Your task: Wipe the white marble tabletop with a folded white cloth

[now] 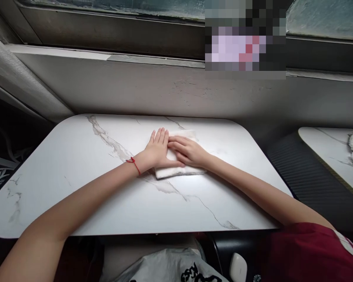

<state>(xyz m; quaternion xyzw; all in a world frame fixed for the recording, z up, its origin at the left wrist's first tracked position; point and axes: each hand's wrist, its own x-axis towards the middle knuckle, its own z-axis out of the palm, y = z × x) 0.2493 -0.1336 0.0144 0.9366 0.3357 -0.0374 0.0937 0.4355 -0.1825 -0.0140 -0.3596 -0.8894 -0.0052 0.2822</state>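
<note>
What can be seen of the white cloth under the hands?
The white cloth looks soft and appears folded, its near edge thick and greyish. It lies flat on the marble-patterned table, near the middle. The left hand overlaps its left side, the right hand rests on it; both hide much of it.

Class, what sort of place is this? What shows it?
Probably an indoor dining or work space; its exact use is unclear. A marble-patterned table stands beside a wall with windows above; a similar tabletop is at right.
</note>
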